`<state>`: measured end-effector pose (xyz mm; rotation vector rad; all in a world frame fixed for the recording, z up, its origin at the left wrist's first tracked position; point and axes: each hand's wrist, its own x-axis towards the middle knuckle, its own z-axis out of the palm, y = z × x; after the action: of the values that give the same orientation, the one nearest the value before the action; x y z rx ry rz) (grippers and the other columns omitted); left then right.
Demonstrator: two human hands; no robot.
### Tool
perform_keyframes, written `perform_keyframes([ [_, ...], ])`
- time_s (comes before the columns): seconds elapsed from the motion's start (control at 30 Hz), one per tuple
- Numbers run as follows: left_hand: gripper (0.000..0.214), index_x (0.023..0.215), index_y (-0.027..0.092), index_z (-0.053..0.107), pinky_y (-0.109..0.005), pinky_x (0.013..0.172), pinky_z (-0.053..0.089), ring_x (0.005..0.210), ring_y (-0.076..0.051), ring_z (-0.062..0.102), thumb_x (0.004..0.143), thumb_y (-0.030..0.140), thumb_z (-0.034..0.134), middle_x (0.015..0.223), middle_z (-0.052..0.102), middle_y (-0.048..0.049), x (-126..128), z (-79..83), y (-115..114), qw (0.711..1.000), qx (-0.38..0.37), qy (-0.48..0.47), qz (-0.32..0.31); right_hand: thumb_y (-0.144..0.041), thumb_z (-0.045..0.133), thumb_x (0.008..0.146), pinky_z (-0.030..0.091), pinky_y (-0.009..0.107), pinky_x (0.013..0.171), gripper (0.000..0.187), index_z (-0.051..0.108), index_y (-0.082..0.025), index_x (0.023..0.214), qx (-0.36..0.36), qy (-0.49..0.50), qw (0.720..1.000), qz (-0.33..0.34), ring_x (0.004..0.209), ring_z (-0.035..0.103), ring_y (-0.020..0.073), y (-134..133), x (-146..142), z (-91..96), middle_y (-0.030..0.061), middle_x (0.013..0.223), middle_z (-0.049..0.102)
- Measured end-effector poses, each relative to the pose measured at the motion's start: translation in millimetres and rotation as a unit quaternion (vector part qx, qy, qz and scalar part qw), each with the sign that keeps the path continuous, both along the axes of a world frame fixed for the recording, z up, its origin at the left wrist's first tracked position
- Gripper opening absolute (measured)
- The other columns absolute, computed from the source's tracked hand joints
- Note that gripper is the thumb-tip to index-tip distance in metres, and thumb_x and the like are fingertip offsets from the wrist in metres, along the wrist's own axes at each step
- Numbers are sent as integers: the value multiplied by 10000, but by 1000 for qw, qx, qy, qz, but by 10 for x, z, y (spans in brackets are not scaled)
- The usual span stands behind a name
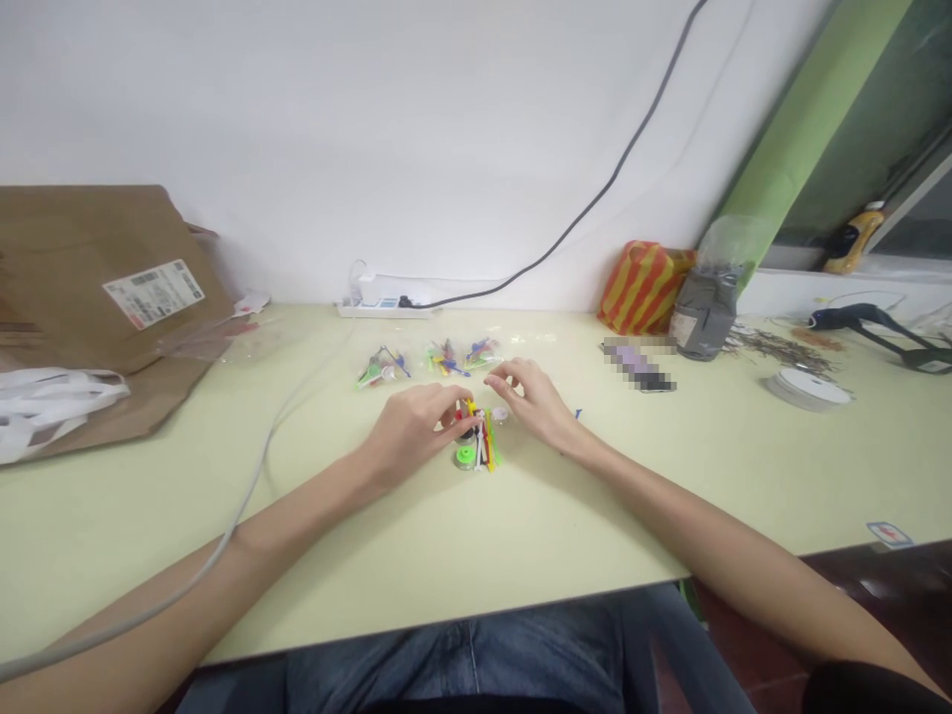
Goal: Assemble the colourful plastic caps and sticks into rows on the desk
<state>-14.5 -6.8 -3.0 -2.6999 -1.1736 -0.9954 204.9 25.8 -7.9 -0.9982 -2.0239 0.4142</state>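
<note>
My left hand (420, 421) is at the middle of the table, its thumb and forefinger closed on a small yellow plastic piece (471, 406). Just below its fingertips lies a row of thin plastic sticks (488, 441) in white, red, yellow and green. Beside them sit a round bright-green piece (466, 455) and a dark round piece, partly covered by my fingers. To the right, my right hand (530, 397) hovers with bent fingers slightly apart and nothing visible between them. A small clear round piece (500, 416) lies under it. A little blue piece (578, 414) rests by my right wrist.
Clear packets of coloured plastic parts (383, 365) lie behind my hands. A power strip (383, 309) with a black cable stands by the wall. A brown paper bag (81, 297) is left; a striped bag (644, 288) and a white round spool (809, 388) are right. A grey cord crosses my left forearm.
</note>
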Motion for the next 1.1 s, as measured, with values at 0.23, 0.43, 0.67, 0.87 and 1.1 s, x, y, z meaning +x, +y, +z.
perform_keyframes([
  [0.23,303,1038,208,653,-265,649,418,638,-147,594,935,487,598,702,638,15,-23,11,6,1000,-8,2,6,-476,601,938,400,281,691,303,671,-185,886,-80,57,987,127,788,586,159,-173,-90,119,29,848,682],
  [0.43,371,1123,210,632,-276,678,428,642,-148,597,927,523,598,710,646,23,-6,37,-18,1000,-16,-7,-1,-431,604,937,391,273,673,273,676,-173,885,-87,58,987,125,770,590,151,-172,-75,170,35,851,694],
  [0.67,440,1329,211,516,-273,678,430,661,-145,592,982,482,502,748,643,36,10,38,-24,998,-43,-7,35,-334,612,915,330,249,603,192,669,-156,871,-127,-127,971,158,613,443,106,-97,304,445,-30,663,550],
  [0.87,352,1292,218,543,-274,680,406,656,-141,582,1007,402,449,727,635,44,17,34,-17,997,-56,7,50,-289,650,855,308,243,553,139,679,-155,875,-218,-273,925,149,576,417,101,-37,452,465,-20,683,550],
  [1.1,324,1267,217,550,-266,660,383,628,-136,561,1021,365,399,695,604,49,12,31,-20,998,-47,13,46,-327,656,866,299,247,565,161,673,-167,866,-177,-271,937,130,576,430,99,-31,356,390,-19,688,573],
])
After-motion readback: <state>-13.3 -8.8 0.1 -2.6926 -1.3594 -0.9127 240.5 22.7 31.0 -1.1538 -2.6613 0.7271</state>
